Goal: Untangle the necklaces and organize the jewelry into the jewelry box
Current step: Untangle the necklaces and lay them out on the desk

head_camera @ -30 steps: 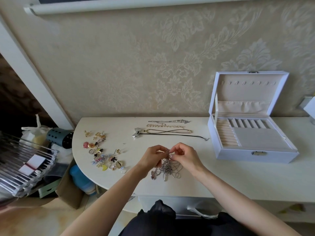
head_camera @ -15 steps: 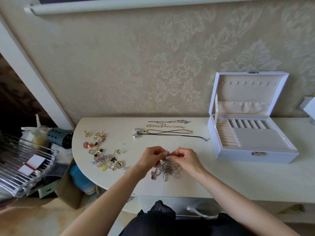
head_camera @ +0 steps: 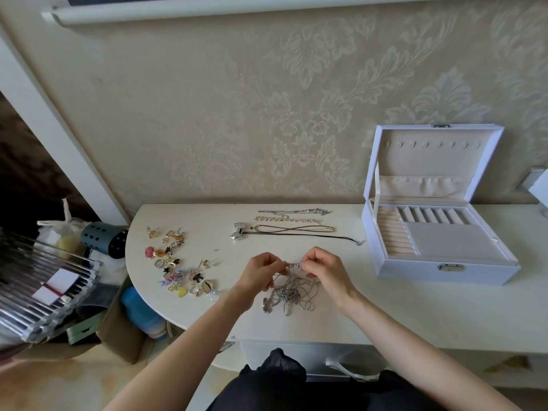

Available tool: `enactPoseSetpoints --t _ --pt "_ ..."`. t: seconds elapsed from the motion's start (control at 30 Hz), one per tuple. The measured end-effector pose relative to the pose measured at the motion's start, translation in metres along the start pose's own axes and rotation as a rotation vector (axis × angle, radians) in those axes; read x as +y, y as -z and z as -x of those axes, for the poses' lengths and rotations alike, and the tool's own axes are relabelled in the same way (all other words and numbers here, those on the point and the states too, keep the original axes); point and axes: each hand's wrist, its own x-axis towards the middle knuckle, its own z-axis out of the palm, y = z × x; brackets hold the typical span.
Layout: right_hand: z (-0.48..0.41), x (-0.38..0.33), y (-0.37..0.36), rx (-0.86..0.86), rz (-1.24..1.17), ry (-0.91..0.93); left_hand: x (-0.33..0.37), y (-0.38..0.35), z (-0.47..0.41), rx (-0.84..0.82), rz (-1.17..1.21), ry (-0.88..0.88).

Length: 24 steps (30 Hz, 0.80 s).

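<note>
Pinching one chain strand, the left hand and right hand have drawn slightly apart above the tangled necklaces on the bench. Judged: strand loosening. The jewelry box stands open, unfilled.

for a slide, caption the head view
Left hand and right hand pinch a tangled clump of silver chain necklaces beside an open white jewelry box

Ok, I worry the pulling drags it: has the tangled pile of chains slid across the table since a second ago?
No. The tangled pile lies just as far from the jewelry box as before.
</note>
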Motion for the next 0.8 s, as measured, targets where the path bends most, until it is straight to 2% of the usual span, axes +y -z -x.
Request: enactPoseSetpoints --t 0.27,0.53,0.8 --pt "0.001 -0.007 0.004 0.013 -0.166 0.030 -0.008 0.007 -0.004 0.136 -0.017 0.049" --pt "0.003 -0.012 0.005 -0.065 -0.142 0.024 -0.003 0.004 -0.002 0.119 -0.076 0.033" --pt "-0.007 -0.023 0.012 -0.030 -0.078 0.113 0.000 0.006 0.004 0.072 -0.091 0.067"
